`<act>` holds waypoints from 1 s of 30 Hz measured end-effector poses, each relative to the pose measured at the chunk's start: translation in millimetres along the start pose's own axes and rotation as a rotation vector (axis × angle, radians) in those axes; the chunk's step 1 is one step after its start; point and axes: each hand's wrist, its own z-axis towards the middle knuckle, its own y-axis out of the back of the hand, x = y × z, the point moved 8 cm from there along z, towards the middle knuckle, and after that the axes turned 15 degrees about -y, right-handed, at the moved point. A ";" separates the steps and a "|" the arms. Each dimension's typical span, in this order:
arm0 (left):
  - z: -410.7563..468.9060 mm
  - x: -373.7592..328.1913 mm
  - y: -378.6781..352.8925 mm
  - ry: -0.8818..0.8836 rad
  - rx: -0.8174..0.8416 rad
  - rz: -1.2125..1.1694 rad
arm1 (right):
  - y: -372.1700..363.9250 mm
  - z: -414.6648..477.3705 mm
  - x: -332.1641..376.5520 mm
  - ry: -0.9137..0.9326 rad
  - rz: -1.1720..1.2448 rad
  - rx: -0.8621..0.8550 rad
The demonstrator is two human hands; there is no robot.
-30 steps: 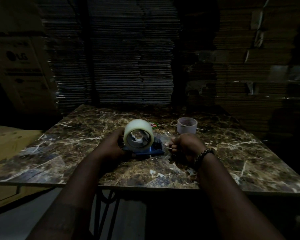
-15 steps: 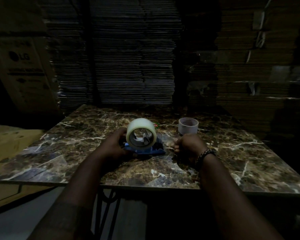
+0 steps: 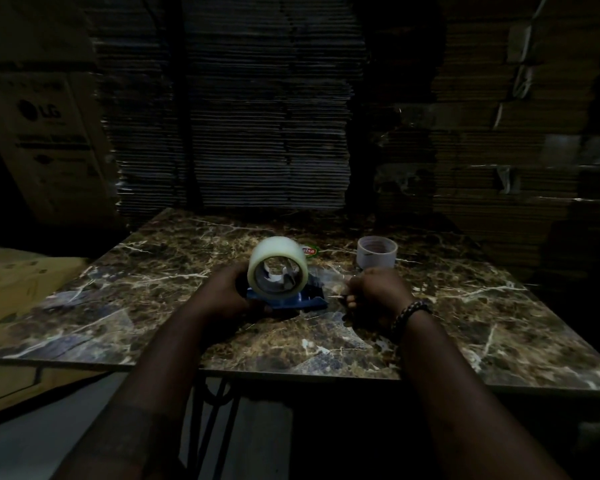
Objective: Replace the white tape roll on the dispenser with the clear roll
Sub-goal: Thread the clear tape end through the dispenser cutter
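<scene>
While the left hand grips the blue plastic dispenser carrying the clear tape roll, the curled right hand pinches its loose tape end.

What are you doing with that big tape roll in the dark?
A person is swapping the tape on a dispenser. Their left hand holds the blue dispenser on the marble table, and the clear roll now sits on it. Their right hand is curled beside it and seems to pinch the loose tape end, though the dim light makes that hard to tell. The white roll is already off and stands on the table behind the right hand.
</scene>
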 end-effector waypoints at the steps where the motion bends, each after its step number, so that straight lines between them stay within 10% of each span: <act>1: -0.6 -1.0 1.2 -0.008 -0.012 -0.013 | -0.9 0.3 0.3 0.006 -0.009 0.007; 30: 0.5 -6.7 7.3 -0.119 0.001 -0.007 | -18.0 7.2 13.2 0.254 -0.421 -0.222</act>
